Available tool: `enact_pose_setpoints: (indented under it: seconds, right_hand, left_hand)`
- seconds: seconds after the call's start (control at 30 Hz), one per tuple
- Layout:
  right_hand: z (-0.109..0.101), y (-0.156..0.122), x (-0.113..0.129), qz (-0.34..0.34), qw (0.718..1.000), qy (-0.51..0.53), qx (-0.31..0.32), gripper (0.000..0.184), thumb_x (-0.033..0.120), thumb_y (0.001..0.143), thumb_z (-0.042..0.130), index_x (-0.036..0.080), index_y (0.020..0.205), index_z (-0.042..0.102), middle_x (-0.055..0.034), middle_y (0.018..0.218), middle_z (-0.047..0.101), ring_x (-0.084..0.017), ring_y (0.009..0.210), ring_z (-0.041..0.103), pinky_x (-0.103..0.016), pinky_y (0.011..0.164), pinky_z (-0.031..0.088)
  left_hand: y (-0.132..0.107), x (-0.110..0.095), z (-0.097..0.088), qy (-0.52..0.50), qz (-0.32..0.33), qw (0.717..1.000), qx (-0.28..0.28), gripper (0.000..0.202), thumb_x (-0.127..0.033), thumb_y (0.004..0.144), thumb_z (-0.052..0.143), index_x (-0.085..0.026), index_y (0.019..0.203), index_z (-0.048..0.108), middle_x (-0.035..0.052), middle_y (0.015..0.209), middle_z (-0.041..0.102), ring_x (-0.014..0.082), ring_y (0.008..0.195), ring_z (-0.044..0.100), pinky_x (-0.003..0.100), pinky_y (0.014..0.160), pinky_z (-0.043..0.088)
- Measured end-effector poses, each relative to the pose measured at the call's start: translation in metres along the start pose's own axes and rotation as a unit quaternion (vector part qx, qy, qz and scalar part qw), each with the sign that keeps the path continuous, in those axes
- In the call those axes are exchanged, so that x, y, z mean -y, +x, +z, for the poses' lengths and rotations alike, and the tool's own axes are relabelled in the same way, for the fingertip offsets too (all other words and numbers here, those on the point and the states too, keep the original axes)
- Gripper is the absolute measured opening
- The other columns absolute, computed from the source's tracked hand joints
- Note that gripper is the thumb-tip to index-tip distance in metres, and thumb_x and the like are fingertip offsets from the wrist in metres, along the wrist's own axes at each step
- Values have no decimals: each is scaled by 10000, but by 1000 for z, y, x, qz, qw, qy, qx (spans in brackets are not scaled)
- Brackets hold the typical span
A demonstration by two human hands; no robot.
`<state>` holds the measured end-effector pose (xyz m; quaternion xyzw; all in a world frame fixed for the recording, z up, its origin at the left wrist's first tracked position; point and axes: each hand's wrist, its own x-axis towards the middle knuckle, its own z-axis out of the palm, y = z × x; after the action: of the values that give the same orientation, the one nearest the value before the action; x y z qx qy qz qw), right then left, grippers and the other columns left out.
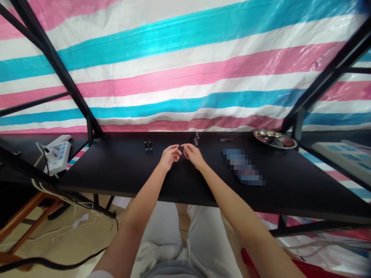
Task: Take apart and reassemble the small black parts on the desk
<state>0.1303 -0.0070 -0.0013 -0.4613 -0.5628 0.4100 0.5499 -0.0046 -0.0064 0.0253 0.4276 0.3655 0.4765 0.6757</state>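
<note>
Pinching a small dark piece at the centre of the frame, just above the black table. Left hand: thumb and fingertips drawn nearly together on the piece's left end, other fingers loosely curled. Right hand: fingertips closed on its right end, the rest bent. Too small for me to tell what the piece is. Left of centre, two short black tubes with pale ends, side by side, apart from my hands. Just above and right of my right hand, a cluster of small clear bits; farther right, a short row of small pieces. Right of centre, a blurred-out bluish item. Towards the right, near the table's far edge, a shiny metal dish. Far left of the frame, a white power strip. Striped sheet across the top.
</note>
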Motion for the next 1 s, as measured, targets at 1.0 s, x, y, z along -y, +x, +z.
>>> enact_pose_setpoints:
  seconds: [1.0]
  right_hand:
    - [-11, 0, -1, -143, 960, -237, 33, 260, 374, 825, 458, 179, 866, 624, -62, 842, 651, -162, 735, 582, -303, 708, 456]
  left_hand:
    - [1, 5, 3, 106, 120, 982, -102, 278, -422, 802, 524, -150, 833, 478, 6, 708, 607, 45, 371, 485, 176, 364, 301]
